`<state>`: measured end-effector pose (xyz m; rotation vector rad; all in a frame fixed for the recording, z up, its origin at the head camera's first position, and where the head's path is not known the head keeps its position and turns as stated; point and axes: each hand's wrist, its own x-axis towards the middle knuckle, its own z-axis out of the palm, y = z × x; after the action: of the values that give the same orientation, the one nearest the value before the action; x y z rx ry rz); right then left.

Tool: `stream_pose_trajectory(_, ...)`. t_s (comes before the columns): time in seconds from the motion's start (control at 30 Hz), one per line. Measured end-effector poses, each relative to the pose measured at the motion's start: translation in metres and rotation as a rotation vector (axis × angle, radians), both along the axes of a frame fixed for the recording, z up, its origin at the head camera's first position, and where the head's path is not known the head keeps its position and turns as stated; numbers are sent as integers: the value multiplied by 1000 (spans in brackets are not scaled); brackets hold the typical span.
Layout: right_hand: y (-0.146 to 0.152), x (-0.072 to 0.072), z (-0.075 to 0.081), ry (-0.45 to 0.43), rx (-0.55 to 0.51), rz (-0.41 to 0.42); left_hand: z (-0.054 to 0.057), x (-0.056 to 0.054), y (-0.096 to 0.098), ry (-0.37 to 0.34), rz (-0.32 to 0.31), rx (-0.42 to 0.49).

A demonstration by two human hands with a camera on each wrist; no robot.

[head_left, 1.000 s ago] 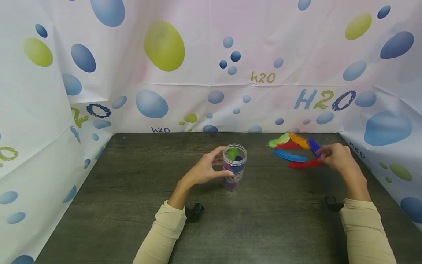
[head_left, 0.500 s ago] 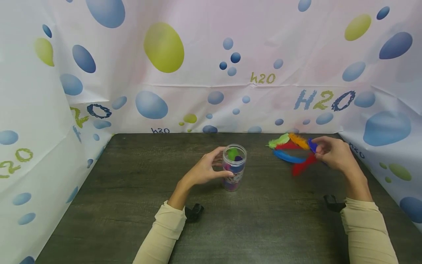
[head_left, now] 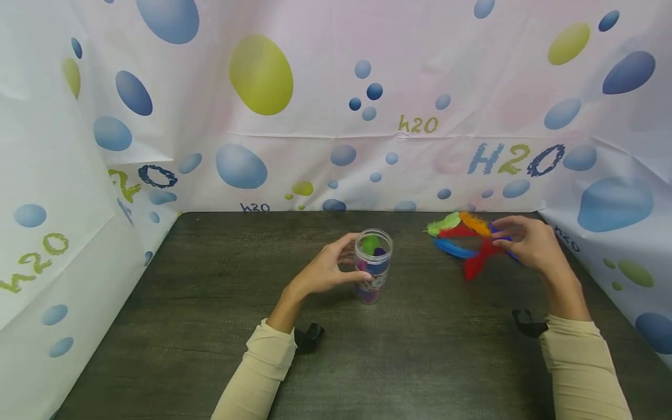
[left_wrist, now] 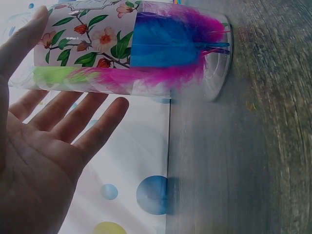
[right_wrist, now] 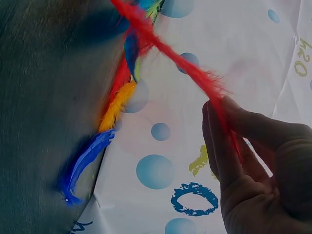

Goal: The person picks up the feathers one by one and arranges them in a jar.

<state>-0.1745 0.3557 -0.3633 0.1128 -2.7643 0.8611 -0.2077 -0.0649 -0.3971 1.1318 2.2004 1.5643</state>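
A clear jar (head_left: 374, 268) stands upright and lidless near the middle of the table. Blue, pink and green feathers (left_wrist: 168, 41) show through its wall, beside a flower-printed label (left_wrist: 92, 36). My left hand (head_left: 328, 268) holds it from the left, thumb on the near side and fingers behind. Over at the right, my right hand (head_left: 532, 242) pinches a red feather (right_wrist: 180, 61) by its end between thumb and fingertips. That feather is raised above the others, its far end pointing toward the jar side. A dark blue feather (right_wrist: 85, 158) lies below, partly hidden by the hand in the head view.
Beyond the held feather lie a light green feather (head_left: 445, 224), an orange feather (head_left: 474, 223), a second red feather (head_left: 458, 231) and a bright blue feather (head_left: 452, 249). A printed sheet (head_left: 315, 105) rises at the table's back and sides. Dark mounts (head_left: 310, 338) sit at both wrists.
My right hand has lifted the red feather off the table, and its free end has swung toward me. The left hand and jar have stayed in place.
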Motion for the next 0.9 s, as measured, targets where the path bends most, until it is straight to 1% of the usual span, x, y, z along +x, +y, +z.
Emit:
stream_pose_trajectory(0.1, -2, -1, 0, -5, 0, 0, 0, 0, 0, 2, -3, 1)
stream_pose_trajectory(0.3, -8, -4, 2, -37, -42, -28, 0, -1, 0, 2, -3, 5)
stream_pose_trajectory(0.4, -11, -3, 3, -41, -61, -26, -1, -1, 0, -2, 0, 4)
stream_pose_trajectory(0.73, -15, -4, 5, -11, -102, 31, 0, 0, 0, -3, -2, 7)
stream_pose_trajectory(0.9, -16, -6, 7, 46, -149, 82, -2, -1, 1, -3, 2, -3)
